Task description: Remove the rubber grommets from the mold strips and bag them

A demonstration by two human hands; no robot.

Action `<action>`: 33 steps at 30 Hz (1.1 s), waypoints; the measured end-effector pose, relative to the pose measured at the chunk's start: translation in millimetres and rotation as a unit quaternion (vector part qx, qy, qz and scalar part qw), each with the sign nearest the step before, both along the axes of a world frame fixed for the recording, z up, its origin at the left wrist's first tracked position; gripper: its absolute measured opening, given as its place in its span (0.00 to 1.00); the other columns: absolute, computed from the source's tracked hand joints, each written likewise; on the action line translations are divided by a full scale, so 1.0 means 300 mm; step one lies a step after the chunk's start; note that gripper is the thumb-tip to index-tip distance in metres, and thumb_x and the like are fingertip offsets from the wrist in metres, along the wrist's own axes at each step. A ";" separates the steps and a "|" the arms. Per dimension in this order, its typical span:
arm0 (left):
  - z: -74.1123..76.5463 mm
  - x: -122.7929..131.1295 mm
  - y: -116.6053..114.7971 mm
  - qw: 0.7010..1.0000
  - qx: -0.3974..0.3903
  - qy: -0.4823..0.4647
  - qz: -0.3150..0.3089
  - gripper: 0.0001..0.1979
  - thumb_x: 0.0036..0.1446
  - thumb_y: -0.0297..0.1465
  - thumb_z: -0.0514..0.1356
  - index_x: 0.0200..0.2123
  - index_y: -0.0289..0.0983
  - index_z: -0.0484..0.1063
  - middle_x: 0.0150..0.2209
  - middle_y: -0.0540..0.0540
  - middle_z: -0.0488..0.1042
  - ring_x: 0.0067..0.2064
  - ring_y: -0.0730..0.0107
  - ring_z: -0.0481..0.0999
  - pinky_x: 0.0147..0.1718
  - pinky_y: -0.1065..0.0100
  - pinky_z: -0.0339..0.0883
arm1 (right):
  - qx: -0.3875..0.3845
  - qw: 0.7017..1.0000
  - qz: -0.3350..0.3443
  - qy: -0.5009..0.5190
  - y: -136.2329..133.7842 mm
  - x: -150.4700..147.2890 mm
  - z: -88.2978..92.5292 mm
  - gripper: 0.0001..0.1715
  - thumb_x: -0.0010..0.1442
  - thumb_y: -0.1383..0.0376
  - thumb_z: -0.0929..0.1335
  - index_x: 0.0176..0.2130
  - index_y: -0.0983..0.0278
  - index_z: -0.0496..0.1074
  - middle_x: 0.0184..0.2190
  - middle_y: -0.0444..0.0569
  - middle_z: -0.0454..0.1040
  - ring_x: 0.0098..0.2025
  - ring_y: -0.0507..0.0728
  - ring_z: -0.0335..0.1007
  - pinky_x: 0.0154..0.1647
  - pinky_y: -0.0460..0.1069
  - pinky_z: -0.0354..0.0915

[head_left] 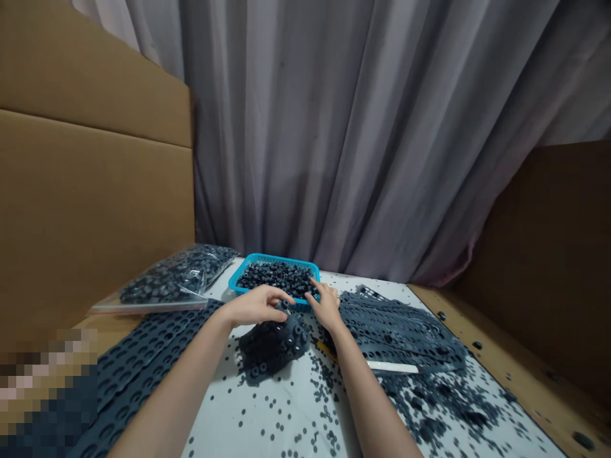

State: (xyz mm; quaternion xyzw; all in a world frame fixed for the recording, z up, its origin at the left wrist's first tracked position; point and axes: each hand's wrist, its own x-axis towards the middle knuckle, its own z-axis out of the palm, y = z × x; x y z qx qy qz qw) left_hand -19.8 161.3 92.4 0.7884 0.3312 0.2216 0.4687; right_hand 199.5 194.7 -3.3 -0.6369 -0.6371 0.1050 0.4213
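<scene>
My left hand (260, 306) grips a bent dark rubber sheet (272, 350) by its top edge, thumb and fingers closed at a small ring-shaped part. Rows of round parts with holes show on the sheet. My right hand (328, 306) is at the near right corner of a blue plastic basket (233, 281). Its thumb and index finger are spread, with nothing visible between them. Small black rubber pieces (277, 275) fill the basket.
A zip bag of black pieces (176, 277) lies left, above long perforated sheets (138, 356). More punched sheets (396, 324) are stacked right, with a yellow-and-white tool (394, 367) in front. Loose black discs litter the white table (229, 420). Cardboard walls (95, 203) flank both sides; a grey curtain (305, 127) hangs behind.
</scene>
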 end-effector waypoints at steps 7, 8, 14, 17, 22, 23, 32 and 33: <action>-0.019 0.010 -0.002 0.999 0.003 -0.036 -0.016 0.26 0.47 0.29 0.60 0.53 0.37 0.66 0.22 0.57 0.52 0.24 0.75 0.55 0.24 0.74 0.50 | 0.051 0.998 0.031 0.006 -0.034 0.010 0.093 0.22 0.55 0.59 0.65 0.49 0.62 0.68 0.52 0.55 0.66 0.54 0.65 0.56 0.51 0.59 0.53; -0.017 0.012 -0.005 0.999 0.004 -0.041 -0.016 0.26 0.47 0.29 0.60 0.53 0.37 0.65 0.22 0.57 0.52 0.24 0.75 0.54 0.24 0.75 0.49 | 0.060 0.997 0.047 0.006 -0.048 0.005 0.125 0.19 0.56 0.59 0.64 0.46 0.63 0.69 0.49 0.54 0.68 0.51 0.63 0.59 0.49 0.57 0.55; -0.009 0.028 -0.028 0.997 0.022 -0.067 -0.007 0.34 0.47 0.26 0.58 0.59 0.35 0.53 0.21 0.57 0.61 0.23 0.75 0.60 0.23 0.75 0.51 | 0.039 0.967 0.245 -0.052 -0.167 -0.072 0.286 0.16 0.55 0.57 0.67 0.22 0.64 0.66 0.18 0.40 0.64 0.22 0.50 0.59 0.23 0.44 0.53; -0.001 0.033 -0.050 0.997 0.057 -0.055 -0.001 0.39 0.48 0.25 0.57 0.63 0.36 0.46 0.25 0.54 0.68 0.27 0.71 0.66 0.27 0.73 0.57 | 0.029 0.956 0.283 -0.066 -0.206 -0.104 0.312 0.20 0.53 0.57 0.68 0.17 0.64 0.61 0.14 0.37 0.57 0.18 0.47 0.50 0.19 0.44 0.44; 0.045 0.033 -0.085 0.994 0.099 -0.043 0.015 0.32 0.47 0.32 0.62 0.57 0.40 0.59 0.34 0.47 0.74 0.38 0.61 0.72 0.37 0.66 0.62 | -0.066 0.933 0.345 0.077 -0.226 -0.112 0.331 0.24 0.56 0.55 0.65 0.16 0.64 0.58 0.13 0.36 0.50 0.18 0.46 0.41 0.17 0.44 0.39; 0.053 0.035 -0.087 0.995 0.076 -0.067 0.009 0.29 0.48 0.34 0.62 0.55 0.40 0.61 0.35 0.46 0.74 0.39 0.61 0.72 0.37 0.66 0.62 | -0.092 0.916 0.368 0.133 -0.225 -0.116 0.333 0.25 0.55 0.54 0.65 0.16 0.64 0.58 0.14 0.36 0.49 0.18 0.46 0.41 0.18 0.44 0.39; 0.053 0.091 -0.074 0.882 -0.099 -0.449 0.108 0.20 0.47 0.36 0.63 0.43 0.37 0.64 0.22 0.56 0.64 0.21 0.80 0.61 0.21 0.77 0.54 | 0.022 0.837 0.333 0.434 -0.188 -0.155 0.331 0.29 0.56 0.46 0.59 0.20 0.60 0.42 0.17 0.36 0.40 0.19 0.50 0.36 0.20 0.46 0.46; 0.059 0.089 -0.074 0.871 -0.093 -0.465 0.128 0.20 0.47 0.36 0.63 0.42 0.37 0.64 0.21 0.57 0.63 0.21 0.80 0.61 0.21 0.78 0.54 | 0.057 0.851 0.299 0.428 -0.178 -0.136 0.329 0.28 0.58 0.46 0.56 0.20 0.60 0.41 0.18 0.37 0.39 0.19 0.50 0.37 0.21 0.47 0.48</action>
